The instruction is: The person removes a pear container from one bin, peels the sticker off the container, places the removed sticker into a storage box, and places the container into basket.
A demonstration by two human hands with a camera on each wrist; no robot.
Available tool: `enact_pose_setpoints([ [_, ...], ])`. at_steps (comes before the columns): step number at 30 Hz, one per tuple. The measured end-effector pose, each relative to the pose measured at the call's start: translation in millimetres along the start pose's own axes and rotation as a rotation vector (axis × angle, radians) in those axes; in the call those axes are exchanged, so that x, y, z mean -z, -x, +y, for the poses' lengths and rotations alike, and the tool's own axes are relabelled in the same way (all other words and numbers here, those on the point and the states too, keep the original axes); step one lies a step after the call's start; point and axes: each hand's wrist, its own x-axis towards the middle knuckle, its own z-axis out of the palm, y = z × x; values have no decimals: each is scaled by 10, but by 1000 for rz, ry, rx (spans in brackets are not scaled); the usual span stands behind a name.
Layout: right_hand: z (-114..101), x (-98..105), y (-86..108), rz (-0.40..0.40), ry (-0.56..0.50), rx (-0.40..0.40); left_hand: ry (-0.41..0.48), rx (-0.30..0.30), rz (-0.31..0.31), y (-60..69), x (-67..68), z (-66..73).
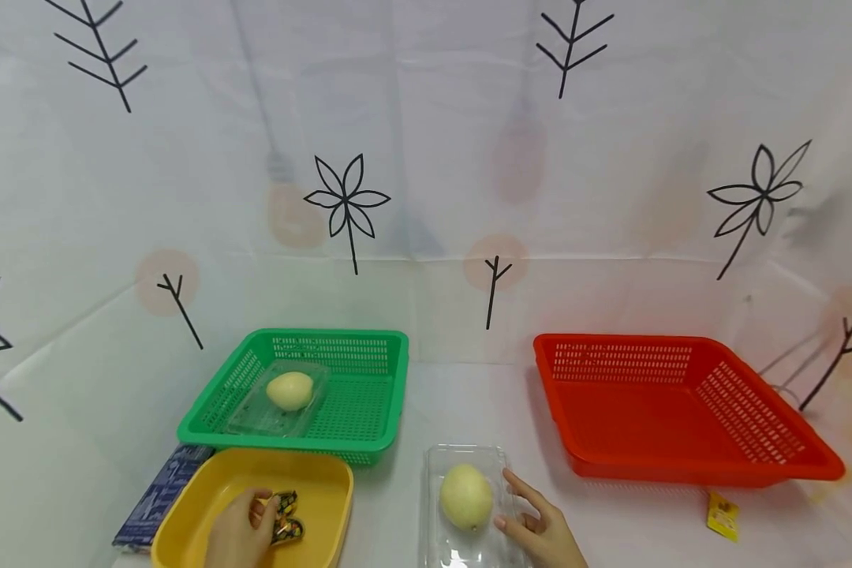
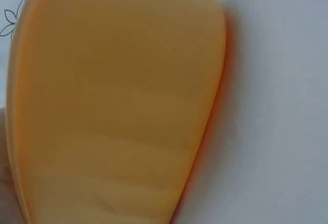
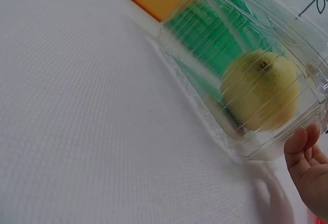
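My left hand (image 1: 241,527) reaches into the yellow basin (image 1: 335,481), its curled fingers pinching at small black-and-gold wrapped candies (image 1: 287,530). The left wrist view shows mostly the basin's outer wall (image 2: 118,101); only a sliver of the hand appears at its edge. A clear plastic box (image 1: 435,489) stands to the right of the basin with a round pale yellow-green fruit (image 1: 466,497) in it. My right hand (image 1: 543,525) touches the box's right side, its index finger and thumb spread apart. The right wrist view shows the fingers (image 3: 295,149) against the box wall.
Behind the basin, a green basket (image 1: 390,394) holds another clear box (image 1: 255,414) with a pale fruit (image 1: 289,391). A red basket (image 1: 610,410) stands at the right, a small yellow packet (image 1: 723,516) before it. A dark blue patterned packet (image 1: 159,501) lies left.
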Motion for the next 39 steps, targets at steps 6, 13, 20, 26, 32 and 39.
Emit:
enact_pose_setpoints([
  [6,-3,7,-6,-13,3,-23,215,-186,298,143,-204,245],
  [13,-14,8,0,-10,-9,-20,567,-402,254,315,-508,711],
  [20,-15,13,4,-13,-40,-21,755,-379,-146,460,-699,1075],
  [26,-9,-7,10,-27,-49,-3,690,-268,-445,533,-856,1191],
  [32,6,-12,6,-31,-42,-34,651,-215,-464,592,-946,1241],
  [39,20,-12,12,-4,-39,-1,679,-259,-343,615,-992,1249],
])
